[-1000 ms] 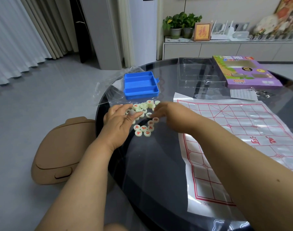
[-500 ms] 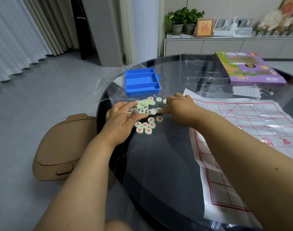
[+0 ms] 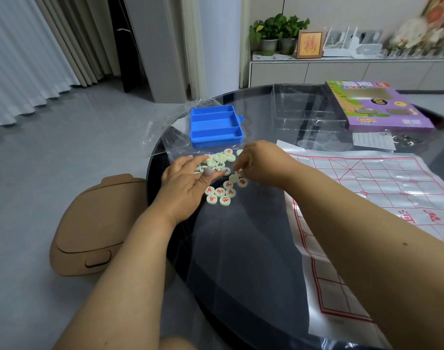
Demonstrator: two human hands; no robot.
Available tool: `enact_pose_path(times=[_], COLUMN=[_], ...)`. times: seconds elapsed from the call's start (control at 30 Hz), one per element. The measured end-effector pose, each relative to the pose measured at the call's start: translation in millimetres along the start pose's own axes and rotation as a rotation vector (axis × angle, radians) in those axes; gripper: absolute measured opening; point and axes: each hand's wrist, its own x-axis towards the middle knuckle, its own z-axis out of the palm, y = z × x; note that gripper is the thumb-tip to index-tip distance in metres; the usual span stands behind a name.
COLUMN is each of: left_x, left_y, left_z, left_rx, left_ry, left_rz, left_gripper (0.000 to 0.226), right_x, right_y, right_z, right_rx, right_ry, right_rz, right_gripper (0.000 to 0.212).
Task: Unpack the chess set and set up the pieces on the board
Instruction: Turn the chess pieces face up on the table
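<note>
Several pale round chess pieces with red or black characters lie in a loose pile on the dark glass table. A small group of red-marked pieces lies face up just nearer to me. My left hand rests on the left of the pile, fingers stretched out over the pieces. My right hand reaches in from the right, and its curled fingertips pinch a piece at the pile's right edge. The white board sheet with red grid lines lies flat to the right, with no pieces on it.
An empty blue compartment tray sits just behind the pile on a clear plastic bag. Farther back are a clear plastic insert, the purple box, a paper slip and keys. A brown stool stands left of the table.
My right hand's fingers have curled down onto a piece at the pile's right edge. My left hand stays spread over the pile. The view has shifted slightly.
</note>
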Motion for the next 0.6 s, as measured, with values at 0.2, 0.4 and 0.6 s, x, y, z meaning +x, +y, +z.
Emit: enact_pose_path(times=[0.2, 0.4, 0.6], left_x=[5, 11, 20], left_y=[-7, -25, -36], left_z=[3, 9, 14], left_rx=[-0.043, -0.076, -0.096], left_ry=[0.035, 0.121, 0.16], left_rz=[-0.012, 0.024, 0.053], left_gripper=[0.029, 0.085, 0.096], right_x=[4, 2, -3], right_y=[-5, -7, -6], right_z=[0, 4, 1], right_rx=[-0.019, 0.056, 0.075], right_ry=[-0.108, -0.157, -0.224], right_rz=[-0.006, 0.039, 0.044], right_gripper=[0.025, 0.018, 0.02])
